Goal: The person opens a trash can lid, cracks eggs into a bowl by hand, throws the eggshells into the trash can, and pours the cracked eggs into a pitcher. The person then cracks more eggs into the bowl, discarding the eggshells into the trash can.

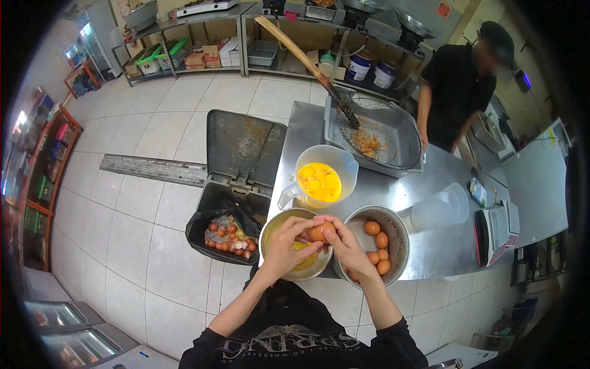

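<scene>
A brown egg (320, 232) is held between the fingertips of my left hand (287, 246) and my right hand (348, 245); both are closed around it. Whether its shell is cracked I cannot tell. Below my left hand is a metal bowl (265, 229) with yellowish liquid in it, partly hidden by my fingers. A metal pot (402, 230) with several brown eggs (381, 239) stands to the right, partly under my right hand. Just beyond the bowl, a clear plastic jug (353, 166) contains several yolks and egg liquid (319, 182).
Left of the steel table (393, 190), an open bin (228, 258) holds eggshells. A grey tub (405, 123) with a long-handled wire strainer (307, 64) sits at the back. A clear container (439, 206) and a scale (496, 229) are on the right. A co-worker (458, 92) stands beyond.
</scene>
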Demonstrator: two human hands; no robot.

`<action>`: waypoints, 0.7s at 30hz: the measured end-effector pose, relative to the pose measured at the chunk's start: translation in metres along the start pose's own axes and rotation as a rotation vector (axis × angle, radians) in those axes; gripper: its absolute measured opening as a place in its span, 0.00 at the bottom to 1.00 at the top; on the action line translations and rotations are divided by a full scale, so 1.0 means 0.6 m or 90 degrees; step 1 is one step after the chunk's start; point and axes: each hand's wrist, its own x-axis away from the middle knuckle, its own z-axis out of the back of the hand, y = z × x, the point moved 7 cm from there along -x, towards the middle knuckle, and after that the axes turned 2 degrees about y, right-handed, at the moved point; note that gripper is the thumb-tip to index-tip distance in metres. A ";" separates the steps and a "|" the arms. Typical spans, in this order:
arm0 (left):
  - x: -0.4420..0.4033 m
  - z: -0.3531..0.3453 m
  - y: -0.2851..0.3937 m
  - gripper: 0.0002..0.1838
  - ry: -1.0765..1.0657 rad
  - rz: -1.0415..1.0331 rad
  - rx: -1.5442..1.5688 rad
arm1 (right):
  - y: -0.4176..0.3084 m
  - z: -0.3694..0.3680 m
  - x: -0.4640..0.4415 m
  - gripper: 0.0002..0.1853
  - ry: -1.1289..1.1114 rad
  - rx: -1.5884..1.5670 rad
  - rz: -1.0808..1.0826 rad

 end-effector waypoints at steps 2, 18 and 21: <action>0.002 0.010 0.001 0.23 -0.011 0.016 -0.007 | 0.011 -0.003 0.000 0.24 -0.053 -0.049 -0.038; 0.037 0.029 -0.071 0.21 0.052 0.091 -0.151 | 0.044 -0.044 -0.023 0.32 -0.070 0.546 0.277; 0.033 0.041 -0.058 0.23 0.036 0.064 -0.151 | 0.027 -0.046 -0.012 0.34 -0.043 0.606 0.329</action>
